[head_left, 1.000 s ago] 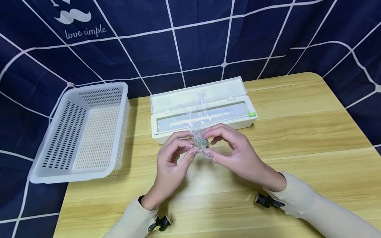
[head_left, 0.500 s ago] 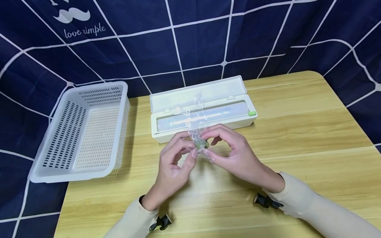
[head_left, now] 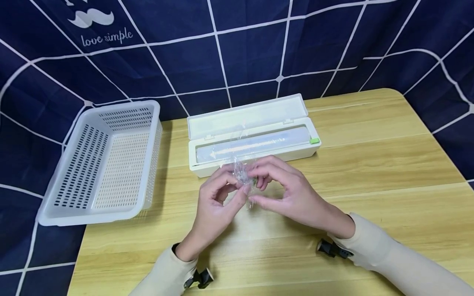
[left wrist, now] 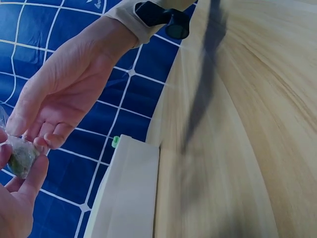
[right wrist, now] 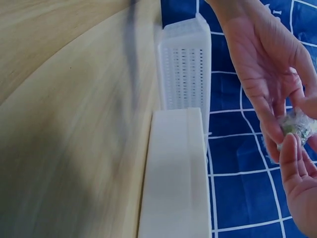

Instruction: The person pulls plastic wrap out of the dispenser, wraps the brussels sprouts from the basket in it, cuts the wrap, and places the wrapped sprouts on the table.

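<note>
A small roundish green thing (left wrist: 21, 161) sits inside crumpled clear plastic wrap (head_left: 241, 172), held up in front of me over the table. My left hand (head_left: 218, 201) pinches the wrapped bundle between thumb and fingers from the left. From the right, my right hand (head_left: 286, 185) grips the wrap, its index finger on top and its thumb lower down. Loose film stands up above the fingers, and a short end hangs below. In the right wrist view the bundle (right wrist: 296, 126) lies between both hands' fingertips. Most of the green thing is hidden by fingers in the head view.
Just behind my hands stands a white plastic wrap box (head_left: 252, 158), lid raised, with a roll of film (head_left: 255, 144) inside and a green tab (head_left: 314, 141) at its right end. A white perforated basket (head_left: 152, 181) stands at the left on the wooden table (head_left: 370, 164).
The fingers have gathered the film closer round the green thing, which shows less now. My right fingers have curled further in over the bundle. Box and basket stay put.
</note>
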Demonstrator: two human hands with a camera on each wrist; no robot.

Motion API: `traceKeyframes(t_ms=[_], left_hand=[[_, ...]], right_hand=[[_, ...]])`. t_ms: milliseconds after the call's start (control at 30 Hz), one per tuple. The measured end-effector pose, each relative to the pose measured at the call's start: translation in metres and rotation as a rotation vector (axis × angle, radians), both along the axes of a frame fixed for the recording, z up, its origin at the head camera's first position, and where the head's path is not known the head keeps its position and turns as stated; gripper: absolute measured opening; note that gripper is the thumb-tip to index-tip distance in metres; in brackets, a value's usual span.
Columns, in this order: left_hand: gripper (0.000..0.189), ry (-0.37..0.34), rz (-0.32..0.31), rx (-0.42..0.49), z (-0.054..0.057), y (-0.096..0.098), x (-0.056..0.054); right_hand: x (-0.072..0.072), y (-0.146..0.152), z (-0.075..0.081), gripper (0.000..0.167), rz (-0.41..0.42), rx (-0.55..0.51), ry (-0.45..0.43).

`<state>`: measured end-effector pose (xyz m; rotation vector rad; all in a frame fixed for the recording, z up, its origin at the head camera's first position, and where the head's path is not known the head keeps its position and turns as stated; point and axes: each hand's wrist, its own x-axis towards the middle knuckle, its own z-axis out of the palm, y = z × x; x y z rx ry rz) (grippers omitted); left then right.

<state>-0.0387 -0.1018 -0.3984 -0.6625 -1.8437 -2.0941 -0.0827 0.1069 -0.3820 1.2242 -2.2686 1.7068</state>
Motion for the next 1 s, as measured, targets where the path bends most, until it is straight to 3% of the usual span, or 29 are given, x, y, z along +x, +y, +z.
traceKeyframes(t_ms=[133, 400, 600, 833, 1000], left_hand=[[0.003, 0.005, -0.023, -0.001, -0.0013, -0.0008, 0.0007], [0.014, 0.07, -0.051, -0.066, -0.0012, -0.0022, 0.0011], [0.015, 0.095, -0.047, -0.101, -0.001, -0.0018, 0.0006], [0.057, 0.047, 0.011, -0.14, 0.0003, -0.0032, 0.0002], [0.05, 0.015, -0.029, -0.15, -0.0015, -0.0049, -0.0002]], right_hand=[[-0.0012, -0.0009, -0.0013, 0.041, 0.004, -0.04, -0.004], [-0.0001, -0.0015, -0.0014, 0.034, -0.01, -0.097, -0.033], [0.0013, -0.0025, -0.0008, 0.032, -0.036, -0.135, -0.076], [0.0017, -0.0012, -0.0011, 0.035, -0.053, -0.207, -0.117], [0.0016, -0.0011, 0.0006, 0.034, -0.035, -0.22, -0.139]])
